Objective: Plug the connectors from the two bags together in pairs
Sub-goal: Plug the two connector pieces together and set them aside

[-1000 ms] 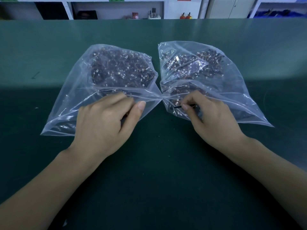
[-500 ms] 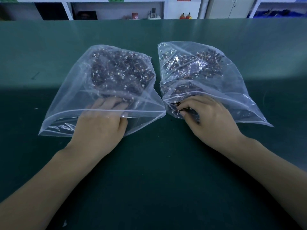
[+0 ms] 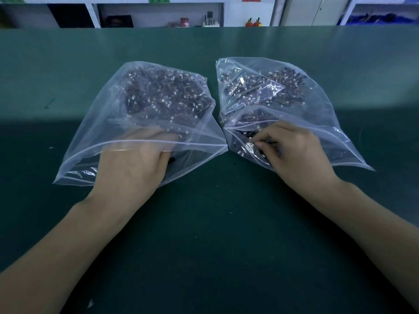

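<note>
The left hand (image 3: 133, 164) is pushed into the mouth of the left bag (image 3: 95, 132), its fingers under the clear plastic and blurred, so whether they hold anything cannot be told. The right hand (image 3: 294, 152) sits in the mouth of the right bag (image 3: 317, 114), thumb and fingers pinched together on small connectors (image 3: 250, 145) near the opening. Both bags lie flat on the green table (image 3: 215, 234), side by side with their near corners almost touching, each packed with dark wired connectors with white ends, heaped toward the far end. Beyond the table stand white shelves (image 3: 158, 12) with small items.
</note>
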### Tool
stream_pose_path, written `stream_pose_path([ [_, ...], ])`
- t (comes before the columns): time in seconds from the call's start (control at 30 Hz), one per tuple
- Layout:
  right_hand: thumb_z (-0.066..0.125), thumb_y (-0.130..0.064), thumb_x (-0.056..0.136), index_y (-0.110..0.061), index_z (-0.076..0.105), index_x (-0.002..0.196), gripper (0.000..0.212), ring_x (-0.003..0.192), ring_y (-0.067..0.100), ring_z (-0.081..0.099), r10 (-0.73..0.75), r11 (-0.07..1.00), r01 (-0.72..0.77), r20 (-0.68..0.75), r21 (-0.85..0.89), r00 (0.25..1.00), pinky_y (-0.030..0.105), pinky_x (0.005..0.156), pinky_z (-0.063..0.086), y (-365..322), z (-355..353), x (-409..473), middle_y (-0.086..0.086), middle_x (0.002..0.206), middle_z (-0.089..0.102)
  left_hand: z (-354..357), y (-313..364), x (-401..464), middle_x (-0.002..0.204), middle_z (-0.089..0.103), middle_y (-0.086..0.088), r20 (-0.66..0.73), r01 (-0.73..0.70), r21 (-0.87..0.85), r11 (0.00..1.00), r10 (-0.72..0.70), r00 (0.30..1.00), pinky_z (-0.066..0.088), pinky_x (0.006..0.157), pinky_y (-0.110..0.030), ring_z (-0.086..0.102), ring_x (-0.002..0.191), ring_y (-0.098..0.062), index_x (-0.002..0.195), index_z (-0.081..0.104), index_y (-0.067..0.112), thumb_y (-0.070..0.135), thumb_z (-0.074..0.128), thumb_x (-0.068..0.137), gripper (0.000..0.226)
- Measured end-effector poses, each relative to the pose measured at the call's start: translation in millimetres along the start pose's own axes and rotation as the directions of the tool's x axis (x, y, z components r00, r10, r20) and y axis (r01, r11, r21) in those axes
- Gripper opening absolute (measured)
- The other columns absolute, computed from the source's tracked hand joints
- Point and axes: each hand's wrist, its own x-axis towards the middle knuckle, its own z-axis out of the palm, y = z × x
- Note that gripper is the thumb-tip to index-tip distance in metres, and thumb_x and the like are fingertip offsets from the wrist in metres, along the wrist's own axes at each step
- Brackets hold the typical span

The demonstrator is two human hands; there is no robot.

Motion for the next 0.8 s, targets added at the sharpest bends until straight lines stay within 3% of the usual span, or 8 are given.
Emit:
stream_pose_path([
  [0.13,0.072,0.005,0.094,-0.011,0.082,0.106,0.022,0.103,0.026,0.065,-0.028,0.995,0.031,0.034,-0.091,0.999,0.037,0.093,0.054,-0.5,2.0,-1.7,0.002,0.107,0.073,2.6,-1.2,4.2,0.083,0.067,0.001,-0.068,-0.099,-0.001,0.995,0.099,0.993,0.025,0.055,-0.027,0.048,0.065,-0.021,0.102,0.079,0.019,0.009,0.055,0.102,0.026],
  [0.23,0.064,0.015,0.090,-0.010,0.081,0.116,0.040,0.114,0.029,0.065,-0.036,0.993,0.039,0.023,-0.108,0.999,0.032,0.105,0.046,-4.0,0.2,-0.9,0.005,0.119,0.075,6.4,-1.3,2.4,0.070,0.058,0.007,-0.151,-0.142,-0.024,0.990,0.137,0.979,0.033,0.048,-0.026,0.049,0.055,-0.022,0.107,0.082,0.022,0.007,0.064,0.101,0.024],
  [0.33,0.060,0.016,0.089,-0.009,0.078,0.121,0.045,0.113,0.026,0.068,-0.050,0.998,0.050,-0.018,-0.048,0.999,0.037,0.099,0.056,-10.4,-2.0,-1.7,0.003,0.120,0.076,8.0,-3.6,1.1,0.070,0.070,0.004,-0.238,-0.192,-0.049,0.980,0.175,0.955,0.048,0.045,-0.035,0.061,0.056,-0.024,0.106,0.085,0.022,0.016,0.062,0.108,0.024],
  [0.4,0.061,0.013,0.091,-0.008,0.079,0.118,0.039,0.102,0.023,0.072,-0.060,0.998,0.060,-0.048,0.004,0.997,0.044,0.088,0.061,-13.6,-3.3,-2.3,0.004,0.113,0.078,9.9,-2.9,0.0,0.082,0.079,0.004,-0.301,-0.257,-0.068,0.964,0.225,0.927,0.054,0.048,-0.039,0.070,0.064,-0.021,0.105,0.086,0.020,0.021,0.062,0.110,0.024],
  [0.53,0.063,0.009,0.091,-0.008,0.082,0.106,0.029,0.083,0.021,0.074,-0.076,0.993,0.083,-0.081,0.085,0.994,0.043,0.075,0.061,-18.9,-4.4,-3.7,0.002,0.097,0.079,7.5,1.7,2.0,0.098,0.081,0.005,-0.407,-0.388,-0.118,0.914,0.312,0.859,0.061,0.057,-0.037,0.068,0.082,-0.005,0.109,0.086,0.016,0.013,0.070,0.105,0.016],
  [0.6,0.063,0.008,0.090,-0.007,0.081,0.102,0.027,0.075,0.022,0.072,-0.077,0.989,0.089,-0.101,0.122,0.992,0.040,0.070,0.058,-22.5,-3.0,-5.1,0.002,0.090,0.078,6.3,2.6,1.8,0.101,0.081,0.001,-0.422,-0.435,-0.163,0.886,0.336,0.842,0.063,0.060,-0.037,0.073,0.086,-0.009,0.110,0.085,0.012,0.007,0.073,0.103,0.015],
  [0.67,0.061,0.005,0.090,-0.006,0.078,0.100,0.023,0.074,0.021,0.072,-0.054,0.977,0.081,-0.140,0.198,0.989,0.040,0.069,0.057,-24.8,-1.4,-6.9,0.003,0.087,0.077,7.1,4.7,0.1,0.102,0.081,-0.003,-0.449,-0.460,-0.193,0.867,0.339,0.827,0.062,0.066,-0.031,0.072,0.085,-0.009,0.109,0.085,0.009,0.004,0.074,0.101,0.014],
  [0.8,0.063,0.004,0.095,-0.002,0.074,0.107,0.017,0.096,0.010,0.076,-0.092,0.920,0.128,-0.113,0.370,0.989,0.033,0.084,0.062,-29.8,-1.3,-8.4,0.001,0.099,0.078,6.3,17.9,-4.4,0.102,0.076,-0.006,-0.468,-0.446,-0.330,0.832,0.266,0.843,0.051,0.076,-0.014,0.061,0.083,-0.002,0.108,0.081,0.004,0.002,0.071,0.103,0.012],
])
